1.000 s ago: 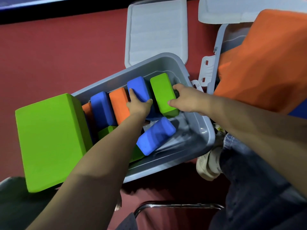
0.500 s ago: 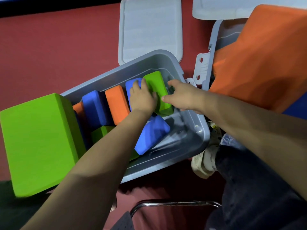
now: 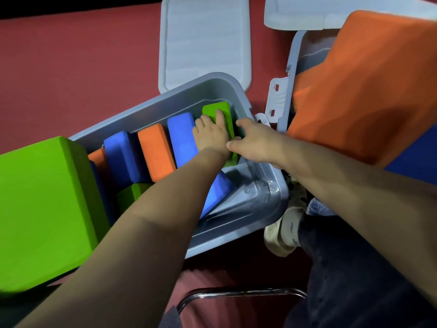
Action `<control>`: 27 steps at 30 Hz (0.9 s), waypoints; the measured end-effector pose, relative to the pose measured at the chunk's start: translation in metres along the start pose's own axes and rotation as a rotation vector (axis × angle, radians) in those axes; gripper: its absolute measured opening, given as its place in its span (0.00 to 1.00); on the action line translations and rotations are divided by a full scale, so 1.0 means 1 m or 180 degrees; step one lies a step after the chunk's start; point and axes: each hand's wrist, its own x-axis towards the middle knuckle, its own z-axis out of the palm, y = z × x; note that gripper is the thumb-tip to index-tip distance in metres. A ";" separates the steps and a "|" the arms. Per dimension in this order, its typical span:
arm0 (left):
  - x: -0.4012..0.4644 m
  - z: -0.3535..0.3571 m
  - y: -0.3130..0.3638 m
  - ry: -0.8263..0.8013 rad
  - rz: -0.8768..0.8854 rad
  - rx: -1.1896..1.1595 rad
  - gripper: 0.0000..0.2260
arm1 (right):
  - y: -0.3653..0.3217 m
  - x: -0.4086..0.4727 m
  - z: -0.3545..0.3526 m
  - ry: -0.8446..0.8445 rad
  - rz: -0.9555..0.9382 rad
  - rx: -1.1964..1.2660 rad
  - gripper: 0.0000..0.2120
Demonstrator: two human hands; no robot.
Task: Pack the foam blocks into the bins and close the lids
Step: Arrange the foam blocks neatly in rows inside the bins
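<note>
Head view – rounded matte green foam block [image 3: 221, 114], smooth grey bin [image 3: 272, 209]

A grey plastic bin [image 3: 275, 197] sits open on red floor, packed with foam blocks standing on edge in a row: a green block [image 3: 225, 110] at the far end, then a blue block [image 3: 181, 136], an orange block [image 3: 157, 152] and a second blue block [image 3: 123, 157]. Another blue block [image 3: 218, 195] lies tilted near the front wall. The bin's grey lid [image 3: 204, 41] lies flat just behind it. A large green block [image 3: 40, 209] stands at the left end.
</note>
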 end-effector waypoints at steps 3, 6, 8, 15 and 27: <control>0.004 -0.002 0.002 -0.0393 -0.0122 -0.0423 0.31 | 0.001 0.002 0.001 0.0017 0.0065 -0.0015 0.33; 0.011 -0.005 -0.004 -0.0793 -0.0420 -0.0929 0.38 | 0.000 0.002 0.000 0.0033 0.0044 0.0026 0.33; 0.015 -0.006 -0.010 -0.0745 -0.0619 -0.1351 0.42 | 0.001 0.002 -0.002 0.0028 -0.0034 0.0054 0.32; 0.005 0.005 -0.006 -0.0193 -0.0928 -0.2016 0.37 | 0.002 0.000 -0.003 0.0084 -0.0040 0.0027 0.27; 0.004 -0.051 -0.041 0.0086 0.0540 -0.0188 0.22 | -0.002 0.003 -0.005 0.0079 -0.0102 -0.0102 0.26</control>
